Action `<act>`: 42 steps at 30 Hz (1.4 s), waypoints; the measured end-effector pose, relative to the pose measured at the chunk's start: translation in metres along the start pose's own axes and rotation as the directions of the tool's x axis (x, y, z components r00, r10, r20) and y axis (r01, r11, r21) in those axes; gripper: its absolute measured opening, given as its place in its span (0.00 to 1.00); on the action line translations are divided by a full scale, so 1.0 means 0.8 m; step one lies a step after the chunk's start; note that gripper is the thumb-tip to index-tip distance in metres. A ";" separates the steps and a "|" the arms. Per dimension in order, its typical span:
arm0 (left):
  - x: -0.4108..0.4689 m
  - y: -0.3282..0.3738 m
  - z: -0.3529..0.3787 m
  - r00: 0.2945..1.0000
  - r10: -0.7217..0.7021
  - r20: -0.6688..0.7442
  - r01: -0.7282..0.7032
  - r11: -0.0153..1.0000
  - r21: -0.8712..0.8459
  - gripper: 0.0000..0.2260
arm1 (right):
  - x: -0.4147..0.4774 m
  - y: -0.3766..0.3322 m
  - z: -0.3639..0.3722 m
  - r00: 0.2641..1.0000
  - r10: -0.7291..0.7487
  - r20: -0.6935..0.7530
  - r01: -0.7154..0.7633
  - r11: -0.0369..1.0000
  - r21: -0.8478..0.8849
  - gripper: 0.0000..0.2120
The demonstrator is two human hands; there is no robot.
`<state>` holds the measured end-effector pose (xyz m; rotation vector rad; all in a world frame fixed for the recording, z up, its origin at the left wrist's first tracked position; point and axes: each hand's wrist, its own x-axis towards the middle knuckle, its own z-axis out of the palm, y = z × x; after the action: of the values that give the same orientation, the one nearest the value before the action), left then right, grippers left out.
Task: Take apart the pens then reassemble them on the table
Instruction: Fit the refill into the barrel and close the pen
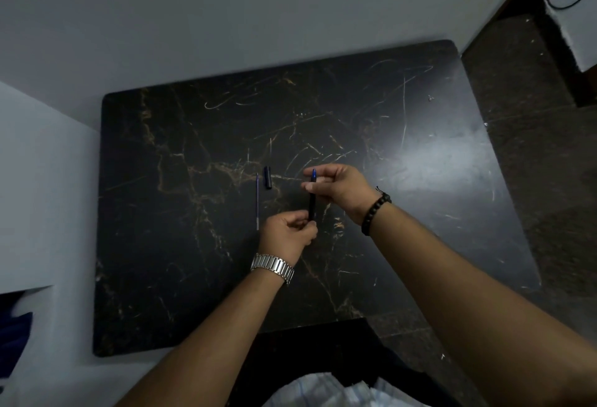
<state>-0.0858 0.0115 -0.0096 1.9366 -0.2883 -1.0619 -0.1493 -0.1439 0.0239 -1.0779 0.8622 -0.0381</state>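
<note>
A dark pen barrel (312,200) with a blue far end is held nearly upright above the black marble table (181,245). My left hand (287,233) pinches its near end and my right hand (339,187) pinches its far end. A thin ink refill (257,201) lies on the table just left of my left hand. A short dark pen cap (267,177) lies beyond the refill, left of my right hand.
The table stands against a grey-white wall at the back and a white ledge (38,196) on the left. Dark speckled floor (533,154) lies to the right. A white box with a black cable (578,2) sits at the far right corner.
</note>
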 end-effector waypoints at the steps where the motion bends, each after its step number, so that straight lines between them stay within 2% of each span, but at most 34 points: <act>1: -0.001 0.000 0.000 1.000 0.006 0.009 -0.006 1.000 0.002 0.09 | 0.001 0.001 0.000 0.999 -0.012 -0.032 0.011 0.999 -0.033 0.12; 4: -0.003 0.001 0.003 1.000 0.007 0.018 -0.007 1.000 -0.004 0.09 | 0.005 0.001 -0.005 0.999 -0.026 -0.048 0.023 0.997 -0.076 0.12; 6: -0.004 0.004 0.004 1.000 -0.002 0.005 0.002 1.000 -0.024 0.08 | 0.007 -0.001 -0.010 1.000 0.000 0.004 0.000 0.999 -0.040 0.12; 8: -0.001 0.005 0.003 1.000 -0.011 -0.007 0.011 0.999 -0.033 0.11 | 0.007 -0.003 -0.014 0.998 0.037 0.060 -0.037 0.999 0.003 0.14; 11: 0.001 0.007 0.002 1.000 -0.013 0.000 0.013 0.999 -0.037 0.11 | 0.007 -0.002 -0.016 0.996 0.031 0.084 -0.027 0.999 -0.047 0.13; 15: -0.001 0.011 0.006 1.000 -0.011 0.013 0.011 0.999 -0.043 0.08 | 0.007 -0.002 -0.015 0.999 -0.016 0.037 0.019 0.996 -0.084 0.12; 18: -0.002 0.012 0.009 1.000 -0.011 0.027 0.011 1.000 -0.026 0.11 | 0.008 -0.004 -0.014 0.999 -0.034 0.013 0.035 0.992 -0.123 0.11; 21: -0.004 0.016 0.012 1.000 -0.012 0.025 0.013 0.999 -0.049 0.09 | 0.007 -0.009 -0.014 0.999 -0.003 0.038 0.006 0.996 -0.088 0.09; 25: -0.003 0.014 0.010 1.000 -0.009 0.024 0.010 0.998 -0.058 0.09 | 0.008 -0.010 -0.021 0.988 0.059 0.144 -0.061 0.998 0.007 0.13; 29: -0.006 0.014 0.011 0.999 -0.004 0.032 0.007 0.995 -0.102 0.09 | 0.011 -0.005 -0.026 0.997 0.034 0.068 -0.029 0.997 -0.073 0.09; 33: -0.008 0.013 0.012 0.998 -0.002 0.062 0.010 0.993 -0.116 0.09 | 0.015 0.000 -0.027 1.000 0.028 -0.005 -0.028 0.996 -0.080 0.06; 36: -0.007 0.011 0.012 0.998 -0.021 0.064 0.028 0.993 -0.116 0.08 | 0.014 0.000 -0.026 1.000 0.025 0.013 -0.024 0.997 -0.075 0.07; 40: -0.004 0.011 0.008 0.996 -0.058 0.061 0.064 0.993 -0.098 0.14 | 0.008 -0.004 -0.030 0.994 0.042 0.102 -0.036 0.997 -0.062 0.10; 42: -0.003 0.009 0.006 0.996 -0.066 0.063 0.070 0.995 -0.075 0.14 | 0.006 -0.005 -0.030 0.994 0.035 0.100 -0.028 0.997 -0.068 0.10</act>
<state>-0.0898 0.0056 -0.0035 1.8591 -0.2131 -1.1615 -0.1599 -0.1661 0.0192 -1.1192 0.7932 0.0719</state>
